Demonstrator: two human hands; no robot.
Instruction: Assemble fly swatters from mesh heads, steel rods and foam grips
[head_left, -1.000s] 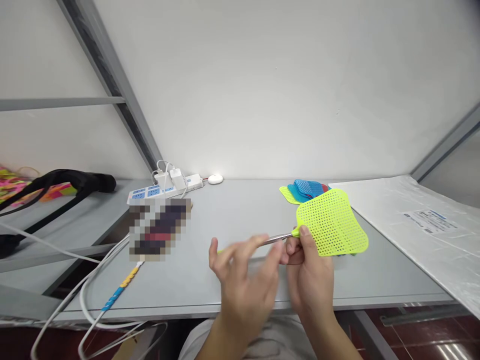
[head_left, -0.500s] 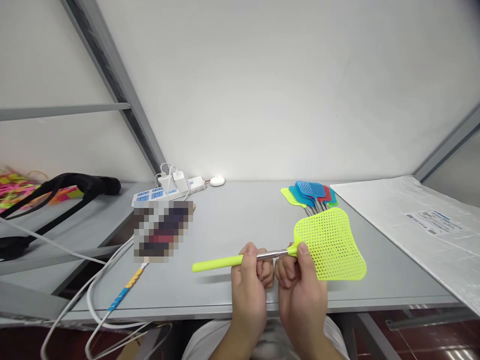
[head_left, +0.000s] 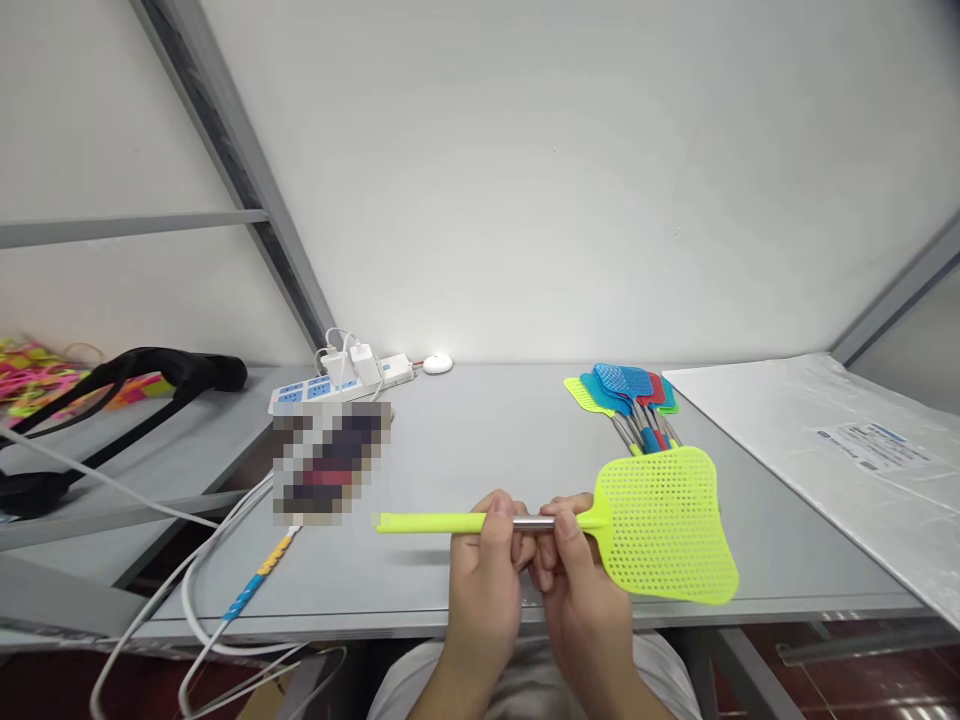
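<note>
A lime-yellow fly swatter (head_left: 667, 525) lies level across both hands above the table's front edge, its perforated head to the right. My left hand (head_left: 491, 570) is closed round the yellow handle where it meets the metal shaft, thumb on top. My right hand (head_left: 581, 570) pinches the shaft close to the head, the thumb lying along it. The two hands nearly touch, and a short piece of metal shaft shows between them. Beyond the swatter, a fanned pile of fly swatters (head_left: 626, 385) in blue, red, green and yellow rests on the table.
A power strip (head_left: 341, 382) with plugged-in chargers and a white round device (head_left: 437, 364) lie at the back left. A pixelated object (head_left: 334, 465) with a cable is nearer. A white wrapped panel (head_left: 825, 450) covers the right. Black straps (head_left: 180, 375) lie on the left shelf.
My right hand has moved from the base of the head onto the metal shaft. The swatter has turned level, its head lower and its handle end slightly higher.
</note>
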